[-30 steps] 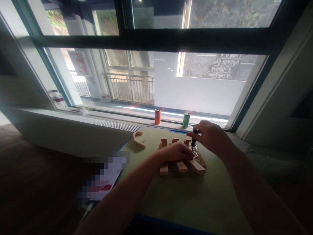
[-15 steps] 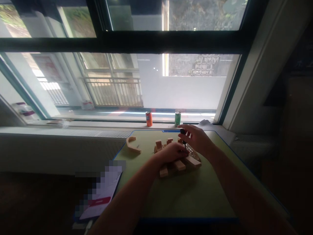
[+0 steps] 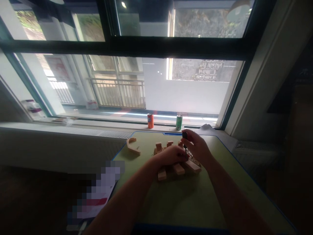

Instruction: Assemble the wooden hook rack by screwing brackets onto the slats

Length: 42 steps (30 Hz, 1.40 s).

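My right hand (image 3: 195, 142) is closed around the black handle of a screwdriver (image 3: 185, 135). The screwdriver stands nearly upright, its shaft pointing down at a structure of pale wooden pieces (image 3: 179, 169). Beside the shaft's lower end, my left hand (image 3: 172, 154) lies across the structure with its fingers curled in. What those fingers pinch is hidden, and so is the screwdriver's tip. Small shiny metal parts (image 3: 195, 158) lie just right of the hands; they are too small to name. Part of the wooden structure is covered by my left hand and forearm.
On the green table (image 3: 171, 202) a curved wooden piece (image 3: 133, 147) lies at the left, a small screw-like part beside it. An orange can (image 3: 150, 121) and a green can (image 3: 179, 122) stand on the windowsill. Pale paper or cloth (image 3: 215, 132) lies at the back right corner.
The camera view has shifted slightly. My right hand's fingers have changed position around the screwdriver's handle, which now looks more upright. My left hand stays at the same spot on the wooden structure.
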Each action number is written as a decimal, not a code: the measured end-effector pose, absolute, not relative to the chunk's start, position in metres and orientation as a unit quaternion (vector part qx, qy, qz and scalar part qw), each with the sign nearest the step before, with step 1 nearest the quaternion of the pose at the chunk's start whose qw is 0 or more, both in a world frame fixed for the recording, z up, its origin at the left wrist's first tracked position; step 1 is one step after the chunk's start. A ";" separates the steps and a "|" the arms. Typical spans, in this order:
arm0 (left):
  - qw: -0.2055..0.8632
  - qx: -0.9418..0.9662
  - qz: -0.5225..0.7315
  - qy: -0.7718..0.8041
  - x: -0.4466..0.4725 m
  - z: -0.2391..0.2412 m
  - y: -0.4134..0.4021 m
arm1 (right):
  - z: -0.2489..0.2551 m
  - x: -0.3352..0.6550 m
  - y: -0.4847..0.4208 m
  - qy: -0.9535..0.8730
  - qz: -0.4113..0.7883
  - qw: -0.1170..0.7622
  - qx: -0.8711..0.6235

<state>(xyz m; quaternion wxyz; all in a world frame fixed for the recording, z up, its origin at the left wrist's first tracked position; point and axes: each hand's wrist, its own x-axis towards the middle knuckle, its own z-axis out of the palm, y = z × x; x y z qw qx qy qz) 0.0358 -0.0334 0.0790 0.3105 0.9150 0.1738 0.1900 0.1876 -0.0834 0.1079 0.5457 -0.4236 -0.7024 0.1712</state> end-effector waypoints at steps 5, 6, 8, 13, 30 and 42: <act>0.332 0.909 0.184 0.169 0.036 0.082 -0.036 | 0.107 0.191 -0.086 -0.699 0.243 0.553 -0.382; 0.338 0.907 0.183 0.171 0.036 0.082 -0.036 | 0.106 0.192 -0.086 -0.693 0.256 0.556 -0.380; 0.347 0.904 0.181 0.174 0.036 0.082 -0.037 | 0.105 0.193 -0.084 -0.676 0.253 0.570 -0.393; 0.349 0.900 0.186 0.186 0.037 0.081 -0.038 | 0.102 0.192 -0.082 -0.681 0.162 0.560 -0.443; 0.346 0.898 0.171 0.210 0.035 0.081 -0.038 | 0.096 0.195 -0.084 -0.671 0.258 0.534 -0.446; 0.364 0.894 0.187 0.181 0.037 0.080 -0.037 | 0.096 0.198 -0.085 -0.671 0.261 0.526 -0.453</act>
